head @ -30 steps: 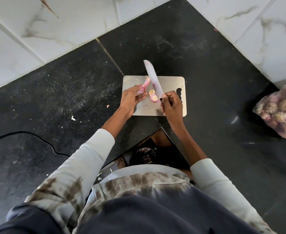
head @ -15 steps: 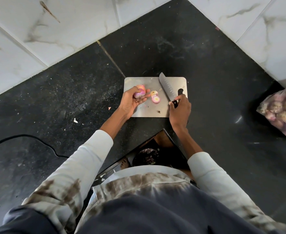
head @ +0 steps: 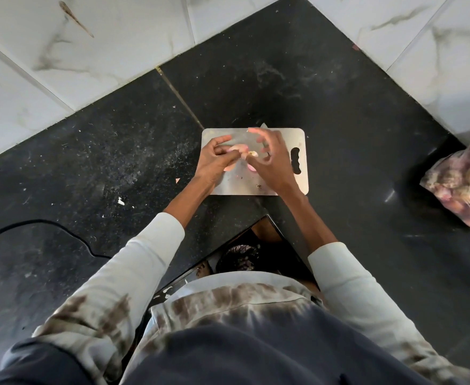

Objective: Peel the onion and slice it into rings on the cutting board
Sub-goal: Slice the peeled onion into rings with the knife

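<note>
Since half a second ago, when my right hand (head: 272,162) held the knife, it has let go; its fingers now spread loosely beside the small pink peeled onion (head: 238,148), which my left hand (head: 217,158) pinches over the pale rectangular cutting board (head: 283,137). I judge peeling resumes; only the knife tip (head: 263,125) shows beyond my right fingers.

One cutting board (head: 283,187) lies on the black worktop (head: 339,107). Two hands work over it: the left hand (head: 214,159) and the right hand (head: 272,159). Pink onion pieces (head: 239,148) show between them; at least two, the rest hidden. One knife tip (head: 263,125) peeks out past the board's far edge. One plastic bag of onions (head: 461,184) sits at the right. One black cable (head: 33,226) crosses the left side.
</note>
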The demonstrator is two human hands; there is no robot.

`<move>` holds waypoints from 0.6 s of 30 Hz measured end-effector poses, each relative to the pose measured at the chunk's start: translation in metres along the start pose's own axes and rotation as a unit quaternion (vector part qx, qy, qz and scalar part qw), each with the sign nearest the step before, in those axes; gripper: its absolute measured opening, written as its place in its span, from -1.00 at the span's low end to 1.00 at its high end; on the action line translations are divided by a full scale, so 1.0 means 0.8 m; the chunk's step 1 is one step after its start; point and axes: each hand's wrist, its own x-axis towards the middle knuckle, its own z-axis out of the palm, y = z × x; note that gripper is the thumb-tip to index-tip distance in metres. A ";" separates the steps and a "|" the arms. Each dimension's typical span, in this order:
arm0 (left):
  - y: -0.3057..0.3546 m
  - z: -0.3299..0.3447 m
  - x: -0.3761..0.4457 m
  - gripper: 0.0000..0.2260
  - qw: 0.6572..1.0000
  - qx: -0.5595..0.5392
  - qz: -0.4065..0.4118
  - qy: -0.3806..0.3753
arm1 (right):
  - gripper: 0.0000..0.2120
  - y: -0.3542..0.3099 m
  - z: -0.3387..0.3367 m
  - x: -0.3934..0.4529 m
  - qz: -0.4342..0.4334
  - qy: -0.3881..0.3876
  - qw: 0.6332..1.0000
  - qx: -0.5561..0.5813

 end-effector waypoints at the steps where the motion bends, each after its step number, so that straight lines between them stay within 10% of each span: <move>1: 0.001 -0.001 0.000 -0.50 1.000 0.013 0.005 -0.003 | -0.56 -0.005 -0.001 0.006 -0.024 -0.039 0.999 0.002; 6: 0.009 -0.010 -0.001 -0.50 1.000 0.021 -0.010 -0.012 | -0.72 -0.013 -0.001 0.018 -0.061 -0.119 0.991 -0.006; 18: 0.012 -0.018 -0.005 -0.60 0.996 -0.066 -0.043 -0.038 | -0.91 -0.010 0.012 0.019 0.038 -0.020 0.998 0.049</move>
